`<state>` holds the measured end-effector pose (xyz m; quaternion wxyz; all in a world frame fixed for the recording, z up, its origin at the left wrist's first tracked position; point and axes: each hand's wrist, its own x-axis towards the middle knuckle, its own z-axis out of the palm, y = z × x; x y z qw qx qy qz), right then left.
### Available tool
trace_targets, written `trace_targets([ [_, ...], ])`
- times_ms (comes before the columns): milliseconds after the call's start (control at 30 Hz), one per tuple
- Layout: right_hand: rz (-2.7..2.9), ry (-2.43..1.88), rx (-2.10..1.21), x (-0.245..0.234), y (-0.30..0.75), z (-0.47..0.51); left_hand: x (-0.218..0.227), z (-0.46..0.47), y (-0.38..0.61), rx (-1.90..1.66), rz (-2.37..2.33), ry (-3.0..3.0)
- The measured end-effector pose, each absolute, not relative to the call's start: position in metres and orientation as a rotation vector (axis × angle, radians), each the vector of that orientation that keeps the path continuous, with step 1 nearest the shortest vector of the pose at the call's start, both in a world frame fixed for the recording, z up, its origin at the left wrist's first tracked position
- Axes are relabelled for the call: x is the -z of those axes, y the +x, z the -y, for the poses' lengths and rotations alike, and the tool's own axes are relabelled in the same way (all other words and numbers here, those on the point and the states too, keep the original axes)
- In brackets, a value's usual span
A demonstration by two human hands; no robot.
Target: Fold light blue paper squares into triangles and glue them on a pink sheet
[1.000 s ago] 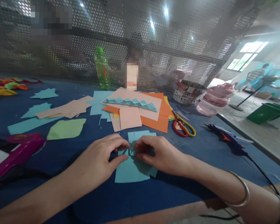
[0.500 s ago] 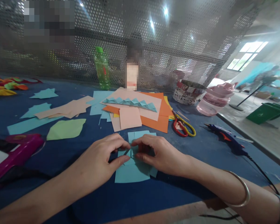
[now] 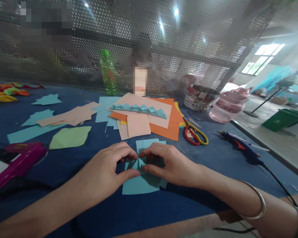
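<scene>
Between my two hands is a small folded piece of light blue paper [image 3: 139, 162], creased along its middle. My left hand [image 3: 110, 164] grips its left side, the thumb at the near edge and the forefinger at the far edge. On the right side, my right hand [image 3: 167, 162] has its thumb and fingers curled around the paper the same way. Beneath it lie flat light blue paper sheets [image 3: 140, 185], partly covered by both hands. Just beyond, a pale pink paper square [image 3: 139, 125] rests on other sheets, with a row of folded blue triangles [image 3: 139, 109] behind it.
Scissors [image 3: 195, 134] and a blue glue gun [image 3: 242, 148] lie to the right. A magenta device [image 3: 22, 165] stands at the left, near a green paper leaf [image 3: 70, 137]. Farther back are a green bottle [image 3: 108, 74], a woven-looking bowl [image 3: 200, 99] and a pink jug [image 3: 227, 107].
My fingertips have shifted slightly inward on the folded blue paper, and its middle crease now looks more spread. The things around it stay in place.
</scene>
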<state>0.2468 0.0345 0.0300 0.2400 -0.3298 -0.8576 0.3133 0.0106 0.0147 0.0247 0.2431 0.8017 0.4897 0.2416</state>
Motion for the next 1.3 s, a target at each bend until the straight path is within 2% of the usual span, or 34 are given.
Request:
trace_targets([
  [167, 2.325, -0.884, -0.854, -0.0279, 0.2465, -0.0349, -0.0256, -0.0136, 0.0126, -0.752, -1.299, 2.182],
  [667, 2.257, -1.038, -0.972, -0.0285, 0.2441, -0.0314, -0.025, -0.0149, 0.0184, -0.693, -1.328, 2.133],
  [900, 2.294, -0.92, -0.782, -0.023, 0.2434, -0.0337, -0.0236, -0.0155, 0.0188, -0.771, -1.23, 2.271],
  [1300, 2.382, -0.796, -0.653, -0.0197, 0.2457, -0.0344, -0.0215, -0.0138, 0.0144, -0.734, -1.158, 2.427],
])
